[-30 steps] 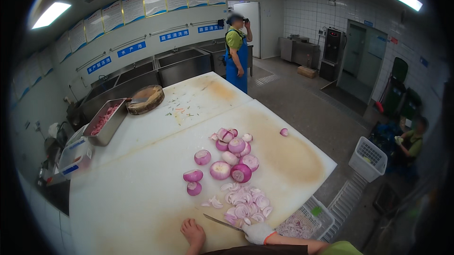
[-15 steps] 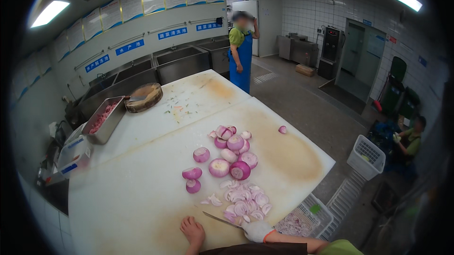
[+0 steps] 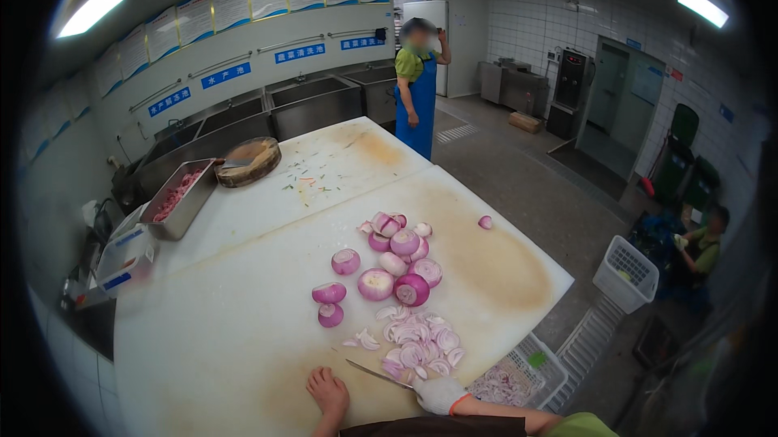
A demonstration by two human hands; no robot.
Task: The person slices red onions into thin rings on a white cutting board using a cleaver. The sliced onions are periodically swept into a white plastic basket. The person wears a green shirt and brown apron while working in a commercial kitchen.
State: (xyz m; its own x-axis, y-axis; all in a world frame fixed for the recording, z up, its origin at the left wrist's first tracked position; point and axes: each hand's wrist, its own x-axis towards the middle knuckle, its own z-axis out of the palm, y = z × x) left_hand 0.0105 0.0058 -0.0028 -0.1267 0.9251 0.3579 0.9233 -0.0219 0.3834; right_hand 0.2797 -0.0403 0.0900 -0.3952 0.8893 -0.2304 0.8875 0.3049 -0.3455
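Note:
My bare left hand (image 3: 327,391) lies on the white cutting table (image 3: 235,340) near its front edge, fingers stretched out, holding nothing. In a white glove, my right hand (image 3: 440,396) is closed round the handle of a knife (image 3: 379,374), whose blade points left over the board. Just beyond the knife lies a pile of sliced purple onion (image 3: 421,340), with a few loose slices (image 3: 362,340) to its left. Farther off, several peeled purple onions (image 3: 403,242) sit in a heap. Two onion pieces (image 3: 328,294) rest together left of that heap.
At the far left are a steel pan (image 3: 182,198) of pinkish pieces, a clear plastic box (image 3: 127,259) and a round chopping block (image 3: 253,163). Sliced onion fills a white basket (image 3: 549,368) below the table's right edge. One person (image 3: 417,96) stands beyond the table; another (image 3: 703,250) is at right.
The view has shifted very slightly. Both hands, the knife and the onions stay where they were.

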